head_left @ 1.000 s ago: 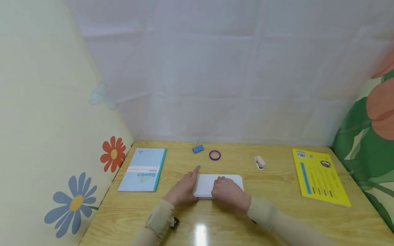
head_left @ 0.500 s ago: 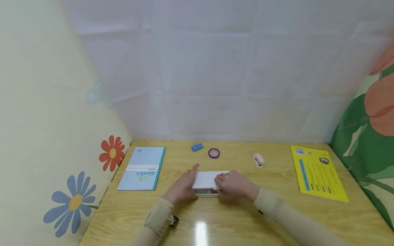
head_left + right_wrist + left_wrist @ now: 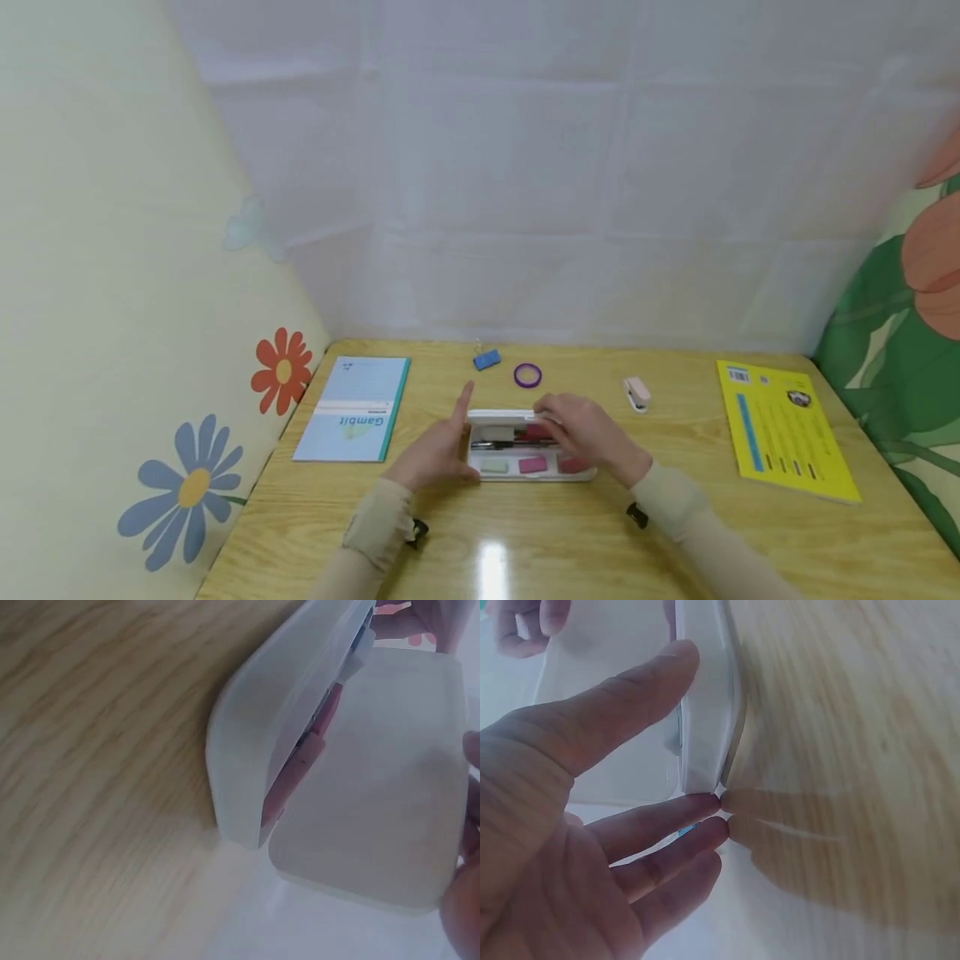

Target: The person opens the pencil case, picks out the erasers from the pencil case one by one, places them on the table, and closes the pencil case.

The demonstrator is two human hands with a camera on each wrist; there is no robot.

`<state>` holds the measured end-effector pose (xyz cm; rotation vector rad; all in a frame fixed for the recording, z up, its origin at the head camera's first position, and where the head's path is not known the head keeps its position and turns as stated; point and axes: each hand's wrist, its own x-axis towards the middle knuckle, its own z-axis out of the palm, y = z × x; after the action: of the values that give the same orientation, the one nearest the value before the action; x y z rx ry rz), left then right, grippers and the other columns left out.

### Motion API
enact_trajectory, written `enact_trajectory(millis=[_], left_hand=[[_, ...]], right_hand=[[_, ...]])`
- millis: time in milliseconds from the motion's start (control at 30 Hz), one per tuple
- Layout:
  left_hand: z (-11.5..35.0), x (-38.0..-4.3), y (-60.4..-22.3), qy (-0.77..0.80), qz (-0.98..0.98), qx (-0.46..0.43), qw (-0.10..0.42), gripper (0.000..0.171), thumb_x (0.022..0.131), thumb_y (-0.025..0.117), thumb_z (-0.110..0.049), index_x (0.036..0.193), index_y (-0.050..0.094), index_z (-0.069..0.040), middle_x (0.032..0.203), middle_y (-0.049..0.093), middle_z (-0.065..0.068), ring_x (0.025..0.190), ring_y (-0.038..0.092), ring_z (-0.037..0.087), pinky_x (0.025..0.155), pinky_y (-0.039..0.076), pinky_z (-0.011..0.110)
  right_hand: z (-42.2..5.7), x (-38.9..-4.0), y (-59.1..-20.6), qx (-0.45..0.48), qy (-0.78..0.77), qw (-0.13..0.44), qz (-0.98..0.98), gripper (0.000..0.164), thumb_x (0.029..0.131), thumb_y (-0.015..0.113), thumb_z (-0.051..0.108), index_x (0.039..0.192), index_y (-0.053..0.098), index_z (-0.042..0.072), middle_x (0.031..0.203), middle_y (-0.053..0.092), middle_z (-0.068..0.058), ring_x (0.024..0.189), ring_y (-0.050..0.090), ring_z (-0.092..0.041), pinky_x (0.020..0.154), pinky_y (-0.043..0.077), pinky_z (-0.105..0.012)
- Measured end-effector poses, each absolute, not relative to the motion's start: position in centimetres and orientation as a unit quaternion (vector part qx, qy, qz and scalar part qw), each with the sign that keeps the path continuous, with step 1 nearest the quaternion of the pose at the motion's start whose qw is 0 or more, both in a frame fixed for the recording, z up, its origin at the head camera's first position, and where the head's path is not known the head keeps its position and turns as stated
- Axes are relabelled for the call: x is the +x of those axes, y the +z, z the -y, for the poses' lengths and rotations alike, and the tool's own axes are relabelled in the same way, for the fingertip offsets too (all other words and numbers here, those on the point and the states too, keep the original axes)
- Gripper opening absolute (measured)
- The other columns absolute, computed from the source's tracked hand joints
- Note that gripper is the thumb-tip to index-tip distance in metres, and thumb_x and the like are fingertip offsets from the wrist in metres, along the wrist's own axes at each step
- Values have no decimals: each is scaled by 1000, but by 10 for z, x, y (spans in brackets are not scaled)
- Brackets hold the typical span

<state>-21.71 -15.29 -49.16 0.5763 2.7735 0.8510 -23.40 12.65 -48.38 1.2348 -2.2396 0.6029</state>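
A white pencil case (image 3: 517,478) lies on the table in the middle of the head view, its lid (image 3: 367,787) raised at the back. Inside are several dark and red pens (image 3: 487,445), plus a pale green eraser (image 3: 494,466), a pink eraser (image 3: 533,465) and a reddish one (image 3: 573,467) along the front. My left hand (image 3: 435,452) braces the case's left end; in the left wrist view its thumb lies against the front wall and straight fingers touch the end. My right hand (image 3: 588,429) grips the lid's edge, covering the right part of the case.
Behind the case lie a blue binder clip (image 3: 487,360), a purple ring (image 3: 527,376) and a pink stapler (image 3: 637,394). A light blue notebook (image 3: 352,408) is at the left, a yellow book (image 3: 787,433) at the right. A white cloth (image 3: 487,208) hangs at the back.
The pencil case lid has gone from closed to swung up and back, showing the contents. My right hand has risen with it; my left hand has stayed at the case's left end.
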Motion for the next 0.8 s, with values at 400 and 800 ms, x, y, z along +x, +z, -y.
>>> enact_trajectory(millis=[400,800], left_hand=[[152,-217,-496,283,-938,187,69,155,61,99,-20,162,-20,-20,128,67,25,112,67,38,107,52,51],[152,-216,-493,256,-944,191,86,143,66,96,-22,164,-8,-22,135,66,20,118,65,38,111,49,50]], right_hand=[[-121,-252,-466,320,150,227,907,35,88,66,-1,121,73,7,114,70,-13,104,65,-30,88,58,-44],[-117,-263,-472,248,113,47,961,62,92,71,14,149,46,11,149,55,-14,141,47,-37,116,35,-65]])
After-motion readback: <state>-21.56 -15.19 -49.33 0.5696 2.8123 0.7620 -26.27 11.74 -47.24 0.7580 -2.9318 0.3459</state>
